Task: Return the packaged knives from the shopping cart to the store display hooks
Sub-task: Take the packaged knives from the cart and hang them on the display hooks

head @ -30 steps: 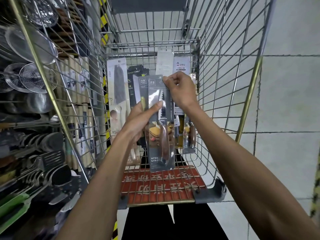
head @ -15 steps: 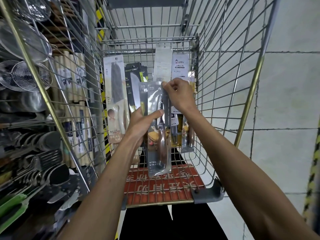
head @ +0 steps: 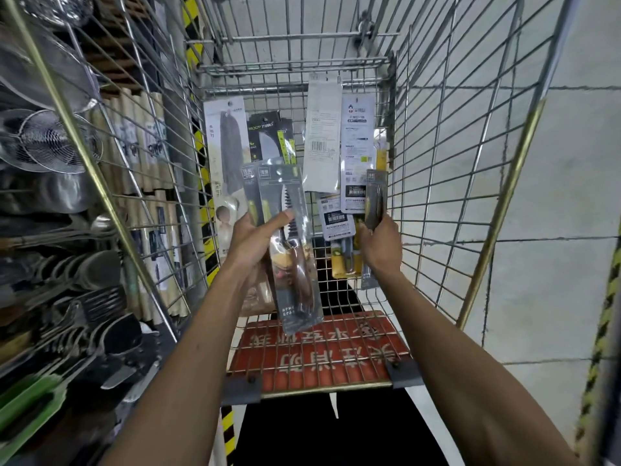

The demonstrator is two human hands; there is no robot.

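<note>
Inside the wire shopping cart [head: 447, 169], my left hand [head: 252, 240] holds a small stack of grey packaged knives [head: 292, 250], thumb across the front pack with a serrated blade and brown handle. My right hand [head: 379, 247] grips another narrow grey knife pack [head: 374, 200] at the cart's right side. Several more packaged knives stand against the cart's far wall: a tall cleaver pack [head: 226, 156], a black pack [head: 268, 136] and white-backed packs [head: 356, 153].
A store display rack [head: 50, 203] with hanging strainers, ladles and spatulas runs along the left of the cart. The red child-seat flap [head: 319, 358] is at the cart's near end. Tiled floor [head: 554, 203] lies to the right.
My right hand left the top of the front pack, moved right and took hold of another narrow pack. My left hand keeps the stack, now tilted and held lower.
</note>
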